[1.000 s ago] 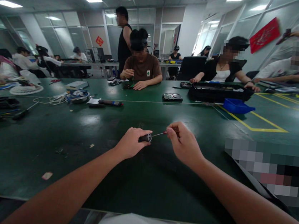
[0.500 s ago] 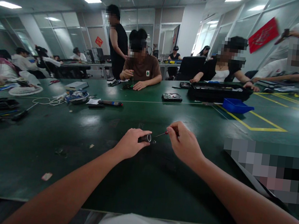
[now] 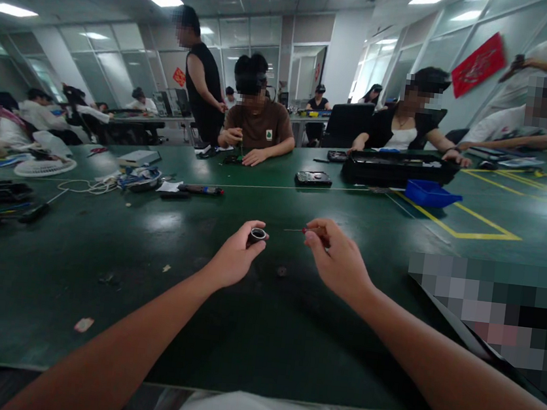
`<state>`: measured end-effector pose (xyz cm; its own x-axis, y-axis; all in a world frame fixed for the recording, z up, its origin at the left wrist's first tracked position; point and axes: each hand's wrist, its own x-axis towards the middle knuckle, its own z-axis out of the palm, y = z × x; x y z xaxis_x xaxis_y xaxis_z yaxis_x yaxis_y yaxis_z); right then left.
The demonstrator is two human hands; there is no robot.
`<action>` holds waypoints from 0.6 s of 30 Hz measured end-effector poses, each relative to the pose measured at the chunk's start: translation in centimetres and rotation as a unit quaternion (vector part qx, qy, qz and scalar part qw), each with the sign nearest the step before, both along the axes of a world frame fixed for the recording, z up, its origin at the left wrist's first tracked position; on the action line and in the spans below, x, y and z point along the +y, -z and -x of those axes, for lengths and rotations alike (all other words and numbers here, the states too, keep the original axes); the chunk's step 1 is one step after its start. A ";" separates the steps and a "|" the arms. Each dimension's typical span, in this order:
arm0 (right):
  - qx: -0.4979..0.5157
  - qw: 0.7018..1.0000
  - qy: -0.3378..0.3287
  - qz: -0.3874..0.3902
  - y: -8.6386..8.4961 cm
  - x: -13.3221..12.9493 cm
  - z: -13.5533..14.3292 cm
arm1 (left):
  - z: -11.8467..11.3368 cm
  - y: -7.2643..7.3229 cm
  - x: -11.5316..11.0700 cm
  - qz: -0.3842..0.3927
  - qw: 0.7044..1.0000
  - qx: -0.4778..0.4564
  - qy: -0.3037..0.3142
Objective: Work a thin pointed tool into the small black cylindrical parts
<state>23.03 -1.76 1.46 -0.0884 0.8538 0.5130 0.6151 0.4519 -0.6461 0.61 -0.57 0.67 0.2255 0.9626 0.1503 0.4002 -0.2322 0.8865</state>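
One small round piece [image 3: 281, 272] is now lying on the green table [image 3: 287, 345], apparently just out of the dark tube [image 3: 251, 236], leaving the two separated. The left hand [image 3: 238, 252] is gripping that tube mouth-up; the right hand [image 3: 336, 250] is holding a thin tool [image 3: 305, 231] clear. Beyond, a blue tray [image 3: 430, 194] is sitting.

Dark tube [image 3: 256, 240], silvery rim [image 3: 259, 230]; red-collared tool [image 3: 305, 230]; green tabletop [image 3: 277, 344]; yellow lines [image 3: 490, 237]; blue tray [image 3: 430, 195].
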 end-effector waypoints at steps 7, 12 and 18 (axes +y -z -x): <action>0.005 1.000 -0.018 -0.007 -0.1 -0.1 0.0 | 0.0 -1.6 -1.0 0.123 0.988 0.047 0.084; 0.005 1.000 -0.026 -0.016 0.0 -0.1 0.0 | -0.6 -2.2 -1.5 0.063 0.975 0.165 0.136; 0.002 1.000 -0.026 -0.011 -0.1 -0.2 0.0 | -1.9 -0.9 -1.1 -0.072 0.925 0.336 0.165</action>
